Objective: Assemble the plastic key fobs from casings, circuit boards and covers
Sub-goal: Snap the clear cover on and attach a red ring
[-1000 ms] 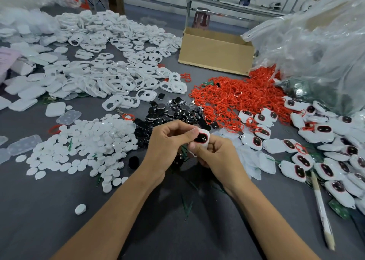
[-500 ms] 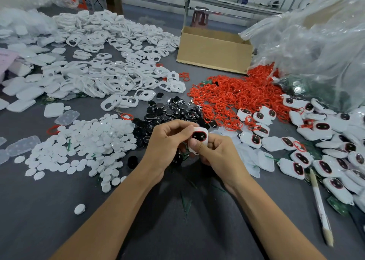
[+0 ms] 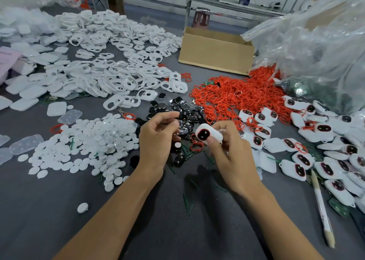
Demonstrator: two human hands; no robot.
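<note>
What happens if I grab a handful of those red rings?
Probably floppy and light: the red rings look thin and lie bent in a tangled heap. Several would likely come up hooked together.

A dark grey desk [image 3: 177, 230] carries heaps. White plastic casing frames [image 3: 110, 78] lie far left and flat white round discs [image 3: 88, 139] near left. Glossy black oval buttons [image 3: 183, 109] sit mid-desk, beside red rubber rings [image 3: 237, 97]. A brown cardboard box [image 3: 215, 52] stands behind. Finished white key fobs [image 3: 324, 129] and a pale stick [image 3: 321, 204] lie right.

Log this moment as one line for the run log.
right hand: grips key fob | left hand: off the fob, nothing seen in it | fob pile: on table at right
</note>
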